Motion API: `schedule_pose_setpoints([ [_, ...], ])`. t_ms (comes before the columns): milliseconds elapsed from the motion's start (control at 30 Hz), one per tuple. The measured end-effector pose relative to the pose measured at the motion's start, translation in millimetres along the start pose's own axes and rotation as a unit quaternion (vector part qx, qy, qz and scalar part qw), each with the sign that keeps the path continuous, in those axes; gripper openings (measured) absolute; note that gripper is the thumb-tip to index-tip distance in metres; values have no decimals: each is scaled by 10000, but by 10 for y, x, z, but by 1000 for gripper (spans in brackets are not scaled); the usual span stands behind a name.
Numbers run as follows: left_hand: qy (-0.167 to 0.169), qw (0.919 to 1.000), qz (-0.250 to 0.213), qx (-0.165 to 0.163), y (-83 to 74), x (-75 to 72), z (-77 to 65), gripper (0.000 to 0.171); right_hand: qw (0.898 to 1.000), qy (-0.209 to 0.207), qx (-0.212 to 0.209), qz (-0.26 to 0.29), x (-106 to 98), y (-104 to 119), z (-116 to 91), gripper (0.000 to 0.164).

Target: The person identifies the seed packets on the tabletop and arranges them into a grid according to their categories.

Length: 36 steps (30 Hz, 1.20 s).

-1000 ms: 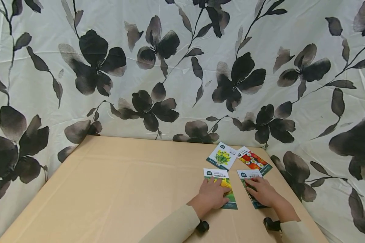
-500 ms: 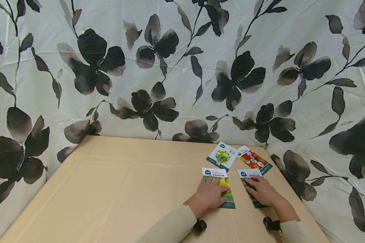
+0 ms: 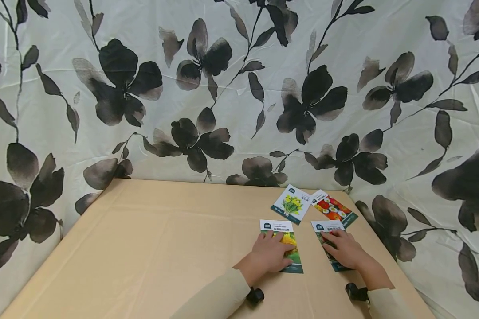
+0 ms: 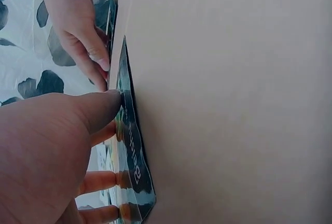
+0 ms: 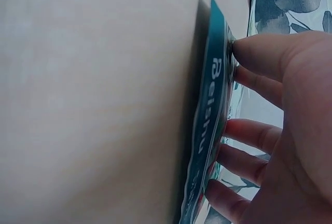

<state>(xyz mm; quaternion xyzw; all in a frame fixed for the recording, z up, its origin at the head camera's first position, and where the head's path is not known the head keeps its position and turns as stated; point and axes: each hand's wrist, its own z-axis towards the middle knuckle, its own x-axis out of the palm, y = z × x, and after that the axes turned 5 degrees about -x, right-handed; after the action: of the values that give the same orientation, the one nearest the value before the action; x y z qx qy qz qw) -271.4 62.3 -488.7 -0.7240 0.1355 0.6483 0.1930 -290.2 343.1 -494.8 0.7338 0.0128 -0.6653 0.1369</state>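
Four flat picture packets, which look like seed packets, lie at the table's right. My left hand [image 3: 266, 254] rests with spread fingertips on a yellow-flowered packet [image 3: 297, 262]; the left wrist view shows the thumb and fingertips pressing its face [image 4: 132, 146]. My right hand [image 3: 347, 251] touches a darker packet [image 3: 328, 227], most of whose picture it covers. In the right wrist view, that packet's dark teal lower band [image 5: 210, 94] sits under extended fingers. Behind them lie a packet with a yellow-flowered green plant [image 3: 291, 204] and a red-and-white one [image 3: 334, 210].
The tan-covered table [image 3: 143, 248] stretches away to the left. A white cloth with dark flowers [image 3: 255, 97] hangs behind it and down its right side. Dark wrist cameras [image 3: 255, 296] sit under both wrists.
My left hand has slid a little to the left, and the yellow-flowered packet has moved along under it. The right hand and the other packets stay in place.
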Motion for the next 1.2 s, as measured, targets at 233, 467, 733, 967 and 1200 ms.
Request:
schedule_pose_setpoints([
  [233, -106, 9999, 41, 73, 65, 8, -43, 49, 10000, -16, -12, 63, -13, 6, 8, 56],
  [467, -22, 9999, -78, 110, 135, -23, -113, 50, 10000, -46, 2, 51, -8, 10, 1, 55],
  [733, -70, 9999, -42, 126, 240, -31, -172, 50, 10000, -36, 0, 47, 11, -14, -5, 56],
  [967, -14, 9997, -133, 206, 330, -43, -218, 49, 10000, 19, 27, 75, 12, -18, -17, 57],
  [1200, -89, 9993, -273, 228, 425, -56, -297, 48, 10000, 6, -6, 68, -7, -15, -6, 57],
])
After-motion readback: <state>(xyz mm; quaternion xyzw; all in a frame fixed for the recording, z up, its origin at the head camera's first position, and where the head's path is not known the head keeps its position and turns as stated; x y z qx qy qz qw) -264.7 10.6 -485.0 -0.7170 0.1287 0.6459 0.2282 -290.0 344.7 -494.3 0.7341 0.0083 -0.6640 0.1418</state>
